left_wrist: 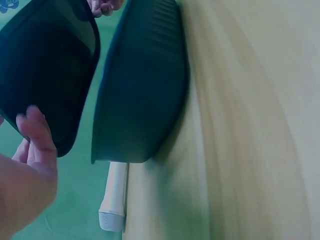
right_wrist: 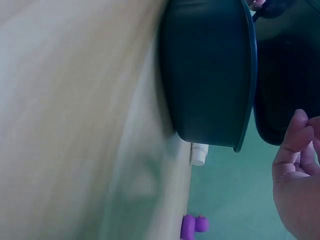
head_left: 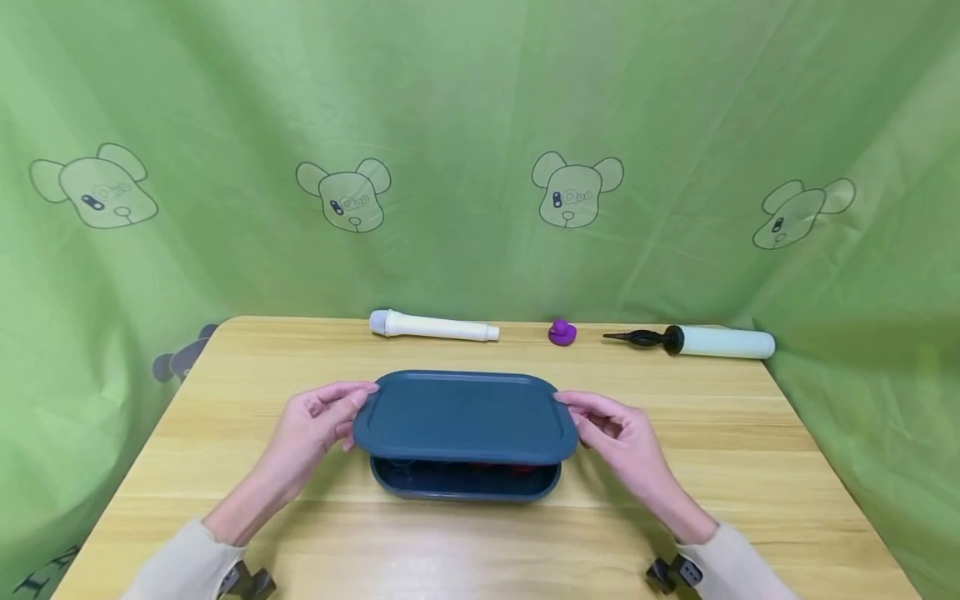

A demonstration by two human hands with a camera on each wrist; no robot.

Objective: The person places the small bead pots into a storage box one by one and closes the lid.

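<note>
A dark blue lid (head_left: 465, 417) is held level above a matching rectangular box (head_left: 465, 485) on the table. My left hand (head_left: 324, 417) pinches the lid's left end, and my right hand (head_left: 611, 425) pinches its right end. Both wrist views show a gap between the lid (left_wrist: 47, 70) and the rim of the box (left_wrist: 137, 85). Through the opening at the front, a bit of red shows inside the box; the lid hides the rest of the contents.
Along the table's back edge lie a white microphone (head_left: 435, 326), a small purple duck (head_left: 562, 333) and a white hand pump (head_left: 723, 342) with a black nozzle. A green curtain (head_left: 465, 267) with printed bear heads hangs behind the wooden table (head_left: 750, 467).
</note>
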